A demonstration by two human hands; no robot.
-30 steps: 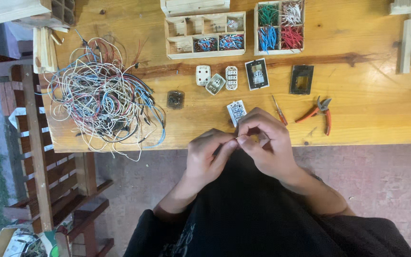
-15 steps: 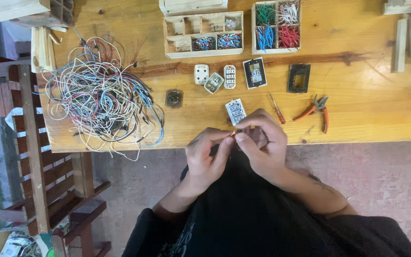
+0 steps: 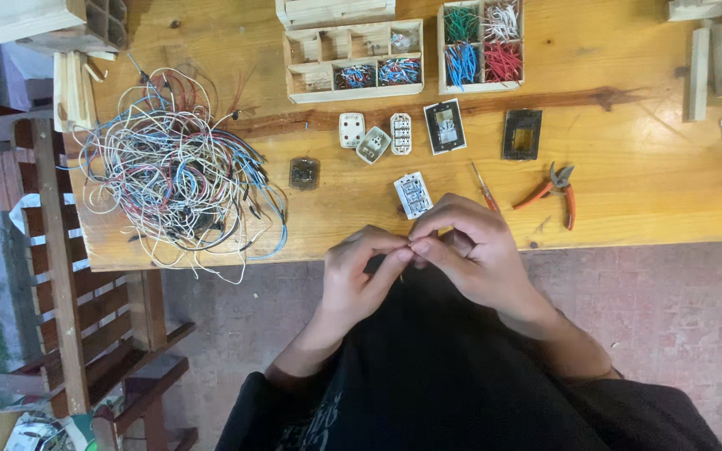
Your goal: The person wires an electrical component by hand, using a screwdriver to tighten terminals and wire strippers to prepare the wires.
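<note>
My left hand (image 3: 359, 271) and my right hand (image 3: 474, 250) meet just off the front edge of the wooden table (image 3: 653, 200), over my dark clothing. Their fingertips pinch together on a small piece that the fingers hide almost wholly; I cannot tell what it is. A white switch module (image 3: 413, 195) lies on the table right above my right hand. A thin red-handled screwdriver (image 3: 486, 194) lies beside it. Orange-handled pliers (image 3: 555, 194) rest further right.
A big tangle of coloured wires (image 3: 177, 179) covers the table's left part. Behind are wooden compartment trays (image 3: 353, 63) (image 3: 482, 42) with sorted wire pieces, white sockets (image 3: 373, 138), a framed switch (image 3: 444, 127), a black frame plate (image 3: 521, 134) and a dark small part (image 3: 304, 173). A wooden bench (image 3: 60, 276) stands at left.
Both hands stay joined at the table's edge; the fingers have shifted slightly around the small piece. Things on the table have not moved.
</note>
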